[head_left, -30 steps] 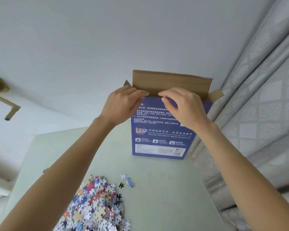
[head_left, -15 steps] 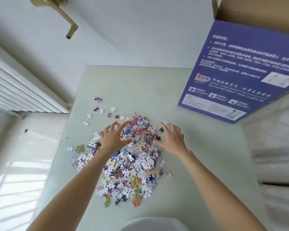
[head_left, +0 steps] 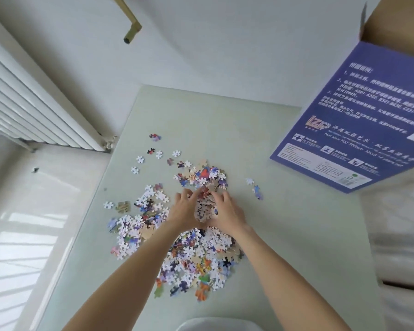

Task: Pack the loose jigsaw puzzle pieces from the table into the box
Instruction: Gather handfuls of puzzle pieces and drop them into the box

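Note:
A heap of loose jigsaw puzzle pieces (head_left: 196,256) covers the middle of the pale green table (head_left: 285,235), with stray pieces spread toward the left edge. My left hand (head_left: 184,210) and my right hand (head_left: 225,209) are cupped together over the heap, squeezing a handful of puzzle pieces (head_left: 203,207) between the palms. The blue box (head_left: 359,120) stands upright at the table's far right, its brown flaps open at the top.
A white radiator (head_left: 34,101) runs along the left wall. A brass handle (head_left: 130,22) sticks out from the wall above. A pale curtain (head_left: 399,235) hangs by the table's right edge. A white rounded object (head_left: 215,324) sits at the near edge.
My hands left the box flaps, dropped to the heap with fingers spread, and have now drawn together around a handful of pieces. The view tilted down to the table.

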### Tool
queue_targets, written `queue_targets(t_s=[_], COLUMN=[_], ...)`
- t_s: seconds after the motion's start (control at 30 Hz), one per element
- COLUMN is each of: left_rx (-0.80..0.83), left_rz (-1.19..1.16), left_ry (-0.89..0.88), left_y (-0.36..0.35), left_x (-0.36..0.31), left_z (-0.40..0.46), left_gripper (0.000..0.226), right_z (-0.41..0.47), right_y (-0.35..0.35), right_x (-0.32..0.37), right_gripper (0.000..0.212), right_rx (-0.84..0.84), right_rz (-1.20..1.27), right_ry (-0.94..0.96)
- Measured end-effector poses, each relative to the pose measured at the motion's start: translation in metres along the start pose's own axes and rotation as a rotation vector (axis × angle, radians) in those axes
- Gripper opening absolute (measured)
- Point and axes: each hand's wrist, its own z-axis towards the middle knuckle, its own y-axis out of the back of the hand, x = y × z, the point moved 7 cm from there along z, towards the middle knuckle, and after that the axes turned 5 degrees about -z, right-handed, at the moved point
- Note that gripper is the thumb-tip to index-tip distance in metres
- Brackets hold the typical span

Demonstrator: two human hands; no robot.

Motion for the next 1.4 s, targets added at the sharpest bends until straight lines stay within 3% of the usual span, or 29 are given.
queue_targets(t_s=[0.23,0.37,0.5,0.7,0.93,1.03,1.23,1.4], left_rx=[-0.024,0.002,-0.021,-0.007,-0.010,-0.008,-0.032,-0.068], left_rz=[-0.087,-0.188,-0.129,-0.030,0.039,0.014,-0.063,-0.136], left_ry=[-0.012,0.016,0.009,0.025,-0.022,-0.032,-0.052,-0.046], left_y=[-0.005,-0.008,-0.010,-0.015,-0.020,-0.021,-0.015,-0.010], left_x=[-0.009,-0.012,-0.020,-0.039,-0.051,-0.051,-0.047,-0.041], left_z=[0.000,-0.001,-0.002,-0.003,0.003,0.005,0.000,-0.007], left_gripper=[0.081,0.078,0.076,0.107,0.080,0.074,0.056,0.047], right_z=[-0.017,-0.030,-0.042,-0.047,-0.062,-0.069,-0.062,-0.058], right_y=[0.002,0.008,0.022,0.026,0.005,-0.008,-0.007,-0.002], right_x=[-0.019,-0.026,-0.037,-0.047,-0.066,-0.063,-0.053,-0.049], right_gripper=[0.061,0.045,0.027,0.027,0.075,0.086,0.058,0.044], right_rx=[-0.047,-0.128,-0.212,-0.213,0.038,0.003,-0.175,-0.236], right_rz=[0.041,0.188,0.317,0.340,-0.004,-0.005,0.260,0.316], right_ry=[-0.089,-0.109,-0.104,-0.106,-0.100,-0.148,-0.177,-0.132])
